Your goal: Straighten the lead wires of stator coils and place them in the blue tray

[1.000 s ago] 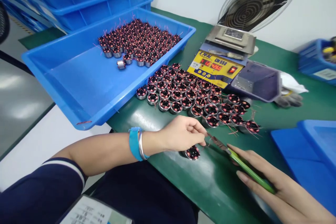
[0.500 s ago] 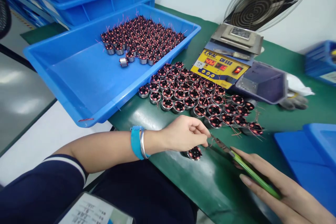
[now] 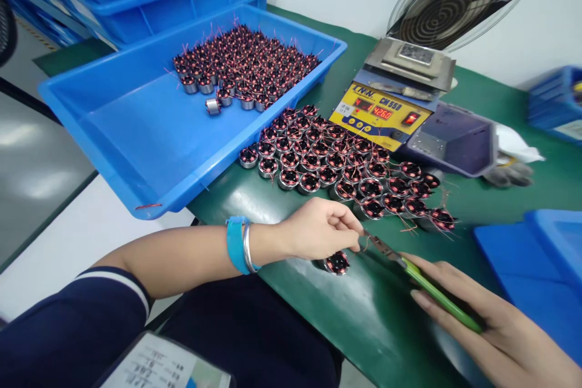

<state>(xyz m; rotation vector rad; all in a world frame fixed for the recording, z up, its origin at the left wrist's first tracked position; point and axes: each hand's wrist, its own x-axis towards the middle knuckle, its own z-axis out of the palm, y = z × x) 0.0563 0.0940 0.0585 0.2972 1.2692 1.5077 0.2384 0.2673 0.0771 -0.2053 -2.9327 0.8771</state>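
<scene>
My left hand (image 3: 324,231) is closed in a pinch, its fingertips at a thin copper wire (image 3: 366,244). The jaws of green-handled pliers (image 3: 439,298) meet the wire at those fingertips. My right hand (image 3: 482,315) is wrapped round the pliers' handles. Just under my left hand a motor stator (image 3: 337,262), with black top and copper windings, sits on the green table; the hand partly covers it. Whether the wire joins this stator cannot be made out. Several more wound stators (image 3: 309,182) stand in rows beyond my hands, loose wire ends sticking up.
A large blue tray (image 3: 136,133) at the left holds many stators. Behind the rows sits a yellow CM550 heating unit (image 3: 382,116) with a lit display. Further right are a purple bin (image 3: 473,139), a grey glove (image 3: 509,174) and blue bins (image 3: 522,267). A round fan-like grille (image 3: 448,12) leans behind.
Both hands stay almost in place, with the right hand and pliers shifted very slightly left and up. The digits on the heating unit's display differ.
</scene>
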